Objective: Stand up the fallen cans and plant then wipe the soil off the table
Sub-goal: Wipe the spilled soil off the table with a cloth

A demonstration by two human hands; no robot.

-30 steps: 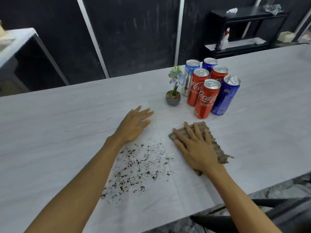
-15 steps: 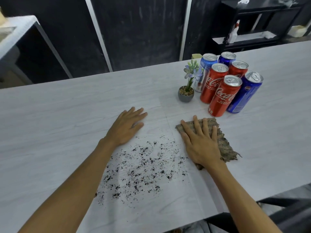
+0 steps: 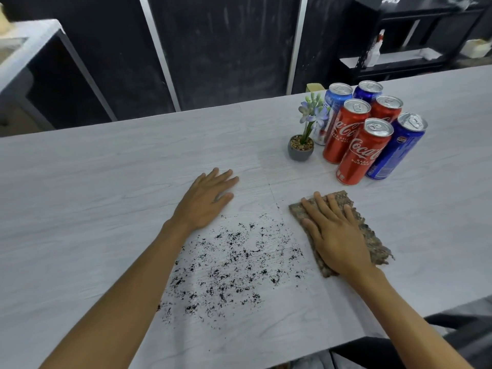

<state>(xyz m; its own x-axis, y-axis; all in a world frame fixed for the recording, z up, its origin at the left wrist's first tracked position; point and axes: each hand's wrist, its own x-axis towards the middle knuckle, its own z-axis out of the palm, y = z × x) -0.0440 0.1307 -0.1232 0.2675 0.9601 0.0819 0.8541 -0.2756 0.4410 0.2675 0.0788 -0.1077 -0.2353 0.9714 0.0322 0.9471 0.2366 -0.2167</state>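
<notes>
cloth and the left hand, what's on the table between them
In the head view, just table with a few specks of soil between the cloth and left hand; nothing else.

Upright cans (image 3: 360, 155), plant (image 3: 300, 149); scattered soil (image 3: 234, 265)

Glossy metal cans (image 3: 363, 153), rough mottled cloth (image 3: 372, 235), matt pale wood-grain table (image 3: 93, 187), grainy dark soil (image 3: 234, 265)
</notes>
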